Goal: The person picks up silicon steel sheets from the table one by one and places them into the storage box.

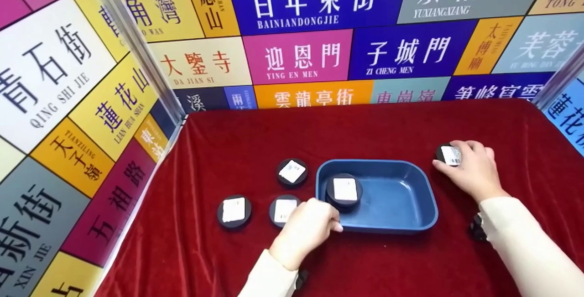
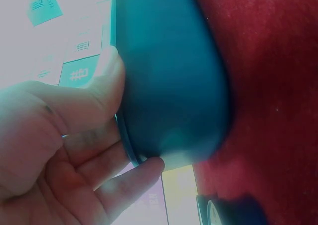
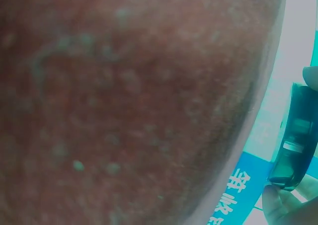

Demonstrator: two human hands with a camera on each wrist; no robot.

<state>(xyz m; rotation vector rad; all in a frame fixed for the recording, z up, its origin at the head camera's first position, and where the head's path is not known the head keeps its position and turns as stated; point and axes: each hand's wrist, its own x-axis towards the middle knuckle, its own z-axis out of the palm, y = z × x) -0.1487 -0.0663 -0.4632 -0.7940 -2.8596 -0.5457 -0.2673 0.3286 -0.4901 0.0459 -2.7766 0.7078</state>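
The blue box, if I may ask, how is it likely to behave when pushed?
The box is probably stiff, as it shows no bend where the left hand grips it. It would likely slide rather than tip, being low and broad. The disc inside might shift too, with bare space beside it.

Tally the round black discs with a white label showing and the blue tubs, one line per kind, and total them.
Round black discs: 5
Blue rectangular tub: 1
Total: 6
Whether another disc sits beneath the one in the tub, I cannot tell.
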